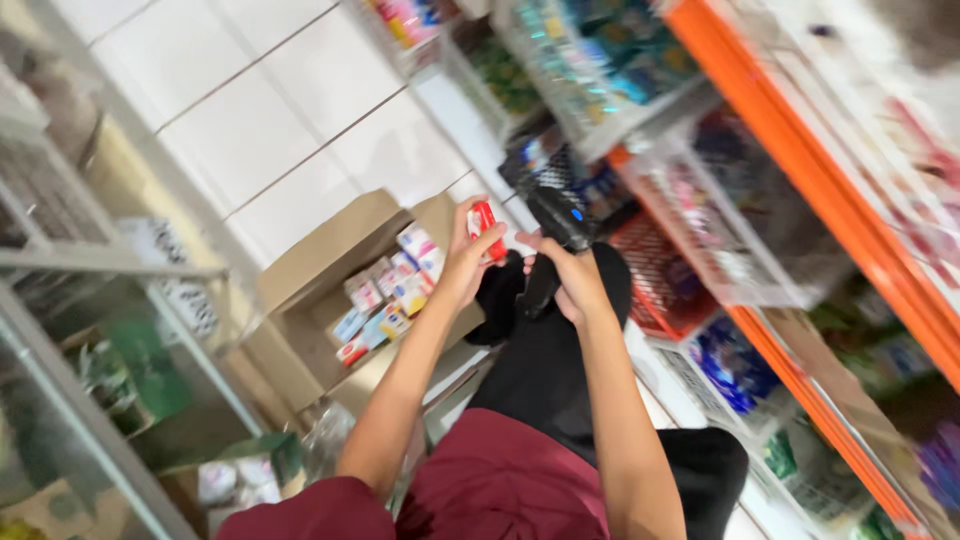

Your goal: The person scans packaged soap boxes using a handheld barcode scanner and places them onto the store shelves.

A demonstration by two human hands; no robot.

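Hands meet over the person's lap in a narrow shop aisle, seen from above with the picture tilted and blurred. The left hand point(465, 262) pinches a small red and white box point(485, 228) between thumb and fingertips, lifting it upright so one flat face turns toward the other hand. The right hand point(570, 275) is closed around a black handheld scanner point(553, 232), its dark body running down through the palm and its head, with a small blue light, pointing up toward the box. That facing pose suggests, as a judgement, that the box is held out where the scanner can read it. The box sits just beside the scanner's head, to its left, near but apparently not touching; blur makes the gap hard to judge.

Just beyond the left hand an open cardboard carton point(300, 290) stands on the white tiled floor point(270, 120), flaps spread, packed with more small boxes in white, blue and red, so it lies within easy reach of the hand that does the picking. To the right run orange-edged shelves point(800, 160) with wire baskets of packaged goods, a red basket point(665, 285) lowest and nearest the scanner. The person wears maroon sleeves and black trousers
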